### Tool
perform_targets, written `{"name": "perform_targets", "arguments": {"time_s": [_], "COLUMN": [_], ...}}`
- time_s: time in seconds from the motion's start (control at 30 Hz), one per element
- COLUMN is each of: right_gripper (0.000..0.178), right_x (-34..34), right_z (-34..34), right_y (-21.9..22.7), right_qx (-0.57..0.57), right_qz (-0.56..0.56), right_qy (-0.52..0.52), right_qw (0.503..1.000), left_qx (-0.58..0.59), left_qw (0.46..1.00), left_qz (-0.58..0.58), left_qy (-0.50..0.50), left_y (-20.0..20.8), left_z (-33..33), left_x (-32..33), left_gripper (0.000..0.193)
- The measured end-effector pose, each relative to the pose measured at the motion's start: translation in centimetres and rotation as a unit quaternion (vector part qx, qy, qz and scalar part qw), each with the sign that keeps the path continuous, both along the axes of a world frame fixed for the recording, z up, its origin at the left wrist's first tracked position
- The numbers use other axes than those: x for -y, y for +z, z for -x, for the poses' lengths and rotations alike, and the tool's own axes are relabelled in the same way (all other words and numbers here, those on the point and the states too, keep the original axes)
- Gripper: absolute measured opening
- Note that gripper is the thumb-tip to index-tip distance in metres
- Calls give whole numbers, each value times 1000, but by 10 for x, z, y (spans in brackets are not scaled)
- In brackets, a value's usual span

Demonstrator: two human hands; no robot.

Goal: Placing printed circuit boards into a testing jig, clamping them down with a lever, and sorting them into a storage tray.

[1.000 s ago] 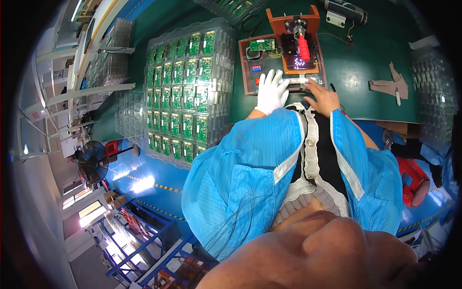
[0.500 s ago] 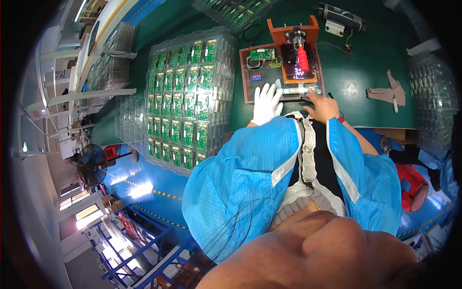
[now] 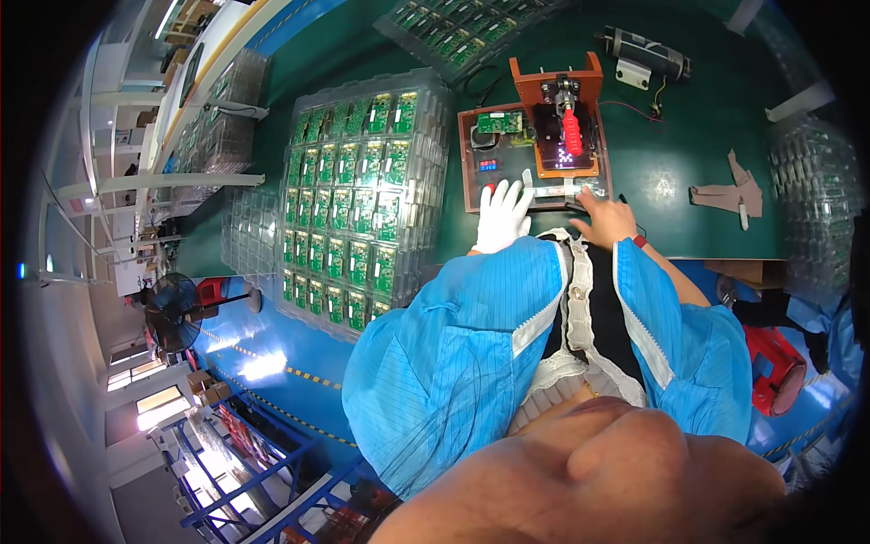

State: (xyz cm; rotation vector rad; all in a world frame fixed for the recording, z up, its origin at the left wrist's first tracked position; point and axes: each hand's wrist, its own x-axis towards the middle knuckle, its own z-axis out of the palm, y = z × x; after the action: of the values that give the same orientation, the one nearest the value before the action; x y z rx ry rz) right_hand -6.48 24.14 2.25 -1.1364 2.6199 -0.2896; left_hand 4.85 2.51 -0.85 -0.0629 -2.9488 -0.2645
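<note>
My left hand (image 3: 503,216), in a white glove with fingers spread, rests on the near edge of a brown test fixture (image 3: 471,154) on the green bench. My bare right hand (image 3: 605,216) lies flat at the fixture's near right corner, next to a thin pale strip (image 3: 557,190). A small green circuit board (image 3: 498,122) sits on the fixture's far left part. A red-handled clamp (image 3: 571,131) stands over the fixture's dark lit panel. Neither hand grips anything that I can see.
A stack of clear trays filled with several green circuit boards (image 3: 349,204) lies left of the fixture. More trays (image 3: 453,23) sit at the far edge. A beige glove (image 3: 729,192) and clear trays (image 3: 811,190) lie right. A floor fan (image 3: 172,311) stands at left.
Both hands have stayed at the fixture's near edge. The view has shifted, so the bench and fixture sit lower in the picture than before.
</note>
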Motion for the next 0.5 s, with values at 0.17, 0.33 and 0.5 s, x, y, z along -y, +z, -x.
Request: {"name": "perform_targets", "arguments": {"time_s": [0.17, 0.33, 0.5], "right_gripper": [46, 46, 45], "right_x": [1, 0, 0], "right_z": [0, 0, -1], "right_y": [0, -3, -2], "right_qx": [-2, -6, -6], "right_qz": [-1, 11, 14], "right_qy": [2, 5, 4], "right_qw": [1000, 1000, 1000], "left_qx": [5, 12, 16], "left_qw": [1000, 1000, 1000], "left_qz": [11, 17, 17], "left_qy": [-1, -1, 1], "left_y": [-1, 0, 1], "left_z": [1, 1, 1], "left_x": [0, -1, -1], "left_gripper": [61, 61, 61]}}
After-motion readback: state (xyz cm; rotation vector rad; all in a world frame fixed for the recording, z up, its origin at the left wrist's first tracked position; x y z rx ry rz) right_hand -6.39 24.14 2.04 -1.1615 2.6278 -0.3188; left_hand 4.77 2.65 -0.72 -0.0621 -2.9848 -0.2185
